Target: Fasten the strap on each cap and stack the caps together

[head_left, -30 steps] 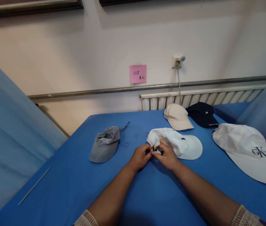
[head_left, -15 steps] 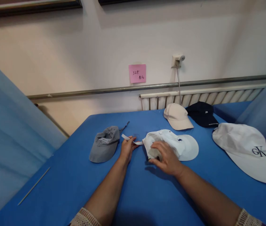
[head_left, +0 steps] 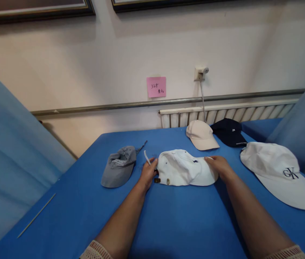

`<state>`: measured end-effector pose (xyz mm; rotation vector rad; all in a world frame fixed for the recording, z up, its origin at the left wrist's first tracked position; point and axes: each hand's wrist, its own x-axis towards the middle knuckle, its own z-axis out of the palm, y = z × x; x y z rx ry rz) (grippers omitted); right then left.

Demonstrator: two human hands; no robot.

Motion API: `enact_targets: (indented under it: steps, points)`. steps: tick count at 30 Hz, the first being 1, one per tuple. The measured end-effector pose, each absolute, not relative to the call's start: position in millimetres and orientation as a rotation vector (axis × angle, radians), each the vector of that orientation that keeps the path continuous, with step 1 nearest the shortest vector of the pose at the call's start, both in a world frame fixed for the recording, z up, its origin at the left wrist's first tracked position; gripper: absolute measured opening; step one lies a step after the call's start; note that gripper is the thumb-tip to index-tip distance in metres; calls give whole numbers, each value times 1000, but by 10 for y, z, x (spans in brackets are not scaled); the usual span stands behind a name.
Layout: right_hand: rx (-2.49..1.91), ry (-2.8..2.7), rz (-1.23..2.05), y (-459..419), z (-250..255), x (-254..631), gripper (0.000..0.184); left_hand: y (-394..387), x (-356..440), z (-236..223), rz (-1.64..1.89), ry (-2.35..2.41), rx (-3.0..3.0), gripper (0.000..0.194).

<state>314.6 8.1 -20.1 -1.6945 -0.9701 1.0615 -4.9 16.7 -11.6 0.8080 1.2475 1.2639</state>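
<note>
Blue cloth point(head_left: 174, 223) lies under the cap point(head_left: 178, 167), set crosswise: left hand point(head_left: 148, 173) pinches its back strap point(head_left: 146, 156), right hand point(head_left: 220, 167) clasps its brim point(head_left: 204, 174).

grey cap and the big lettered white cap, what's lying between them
In the head view, the small-logo white cap lies between the grey cap and the lettered cap, left hand at its back, right hand on its brim.

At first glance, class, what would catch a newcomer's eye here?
A white fabric cap with a small dark logo lies between the left hand, at its white strap, and the right hand, on its brim. Higher up, a square pink paper note stands out on the pale wall.
</note>
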Motion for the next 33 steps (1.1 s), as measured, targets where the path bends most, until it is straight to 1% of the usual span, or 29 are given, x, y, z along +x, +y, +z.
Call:
enact_targets:
  steps: [3,5,8,11,13,15,17,21,23,25,27,29,31,33]
  points:
    - [-1318,-753,1498,49,-166,3028,26,146,-93,-52,1261,1075,676,29]
    - [-1085,-538,1646,53,-143,2932,24,151,-127,-7,1239,939,545,27]
    - [-937,-379,1587,61,-133,2769,20,140,-133,41,1134,817,425,36]
    - [-865,-387,1577,21,-159,2594,16,105,-74,50,1006,724,446,44]
    - [-842,-424,1651,-28,-185,2488,20,96,-43,42,1035,666,453,38]
    - [-822,-444,1736,-73,-213,2402,25,110,-51,33,1141,632,424,26]
    - [-798,-445,1777,-99,-247,2338,28,139,-106,34,1242,613,395,21]
    - [-775,-363,1733,-106,-334,2233,30,178,-248,72,1357,543,402,22]
    - [-750,-287,1684,-112,-364,2175,30,156,-253,90,1348,520,411,25]
    - [-697,-212,1631,-131,-363,2116,30,91,-175,84,1238,543,442,30]
    - [-635,-180,1598,-163,-329,2062,34,-11,-16,48,1049,600,509,35]
    - [-578,-214,1605,-211,-268,2016,38,-129,181,-3,916,644,586,31]
    - [-538,-290,1644,-275,-198,1980,41,-228,349,-26,966,684,627,25]
    - [-525,-395,1702,-347,-136,1954,41,-285,416,26,1084,710,654,28]
